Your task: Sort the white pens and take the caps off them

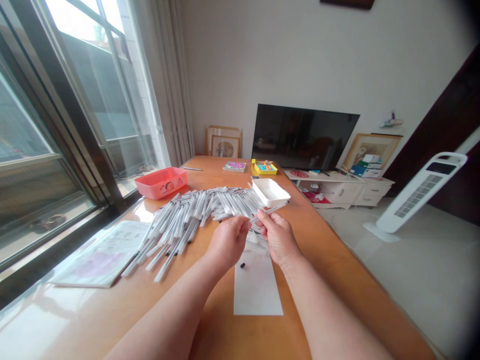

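Observation:
My right hand is closed around a slim translucent pen, whose far end sticks out to the upper right. Close beside it, my left hand is pinched shut at the pen's near end; what lies between its fingertips is hidden. Below the hands is a white sheet of paper with a small black cap on it. A wide pile of similar translucent pens, some with black ends, spreads beyond and to the left of my hands.
A white tray stands just past my right hand. To the left are a red plastic basket and a paper booklet. Farther back on the wooden table lie a book and a yellow box.

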